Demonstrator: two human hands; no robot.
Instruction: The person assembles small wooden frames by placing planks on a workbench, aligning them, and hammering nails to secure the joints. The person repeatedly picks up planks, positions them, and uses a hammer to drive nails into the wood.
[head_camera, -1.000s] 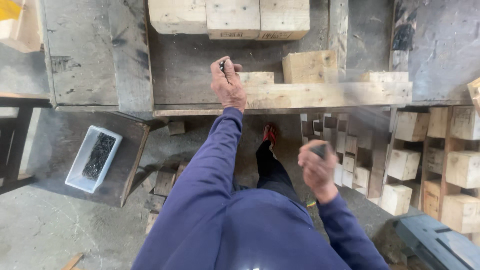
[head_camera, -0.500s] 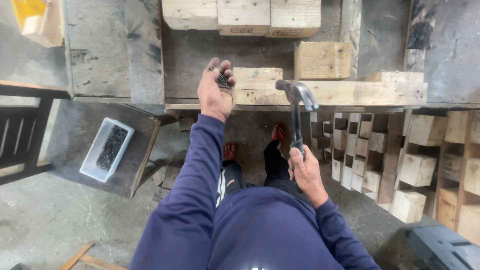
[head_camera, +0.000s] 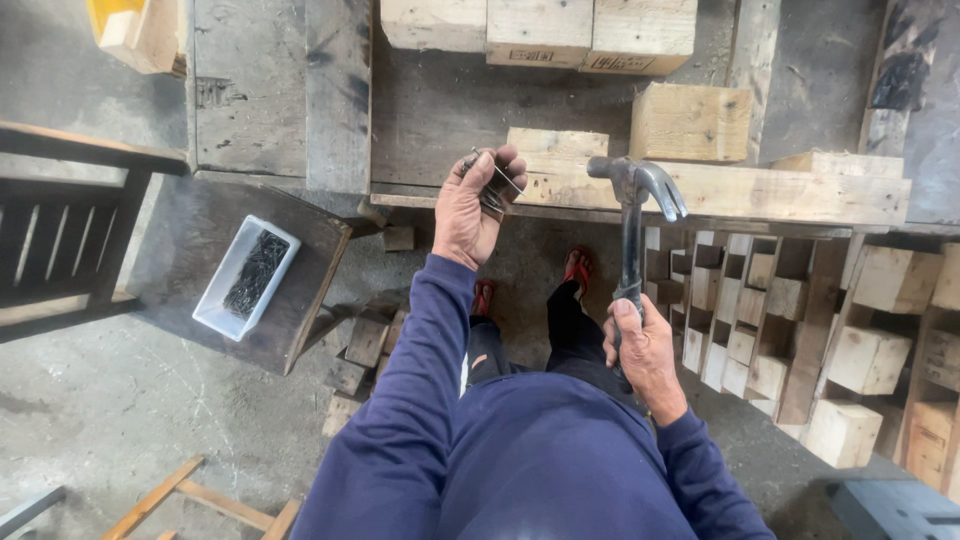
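The left hand (head_camera: 468, 207) was closed on a bunch of nails (head_camera: 492, 183) just short of the long plank (head_camera: 760, 190). The right hand (head_camera: 645, 355) clamped the claw hammer (head_camera: 632, 215) low on its handle, head upright beside the nails; a single nail, set upright, would need steadying before any tap.

Woodworking shop: timber blocks (head_camera: 690, 120), nail tray (head_camera: 245, 277).
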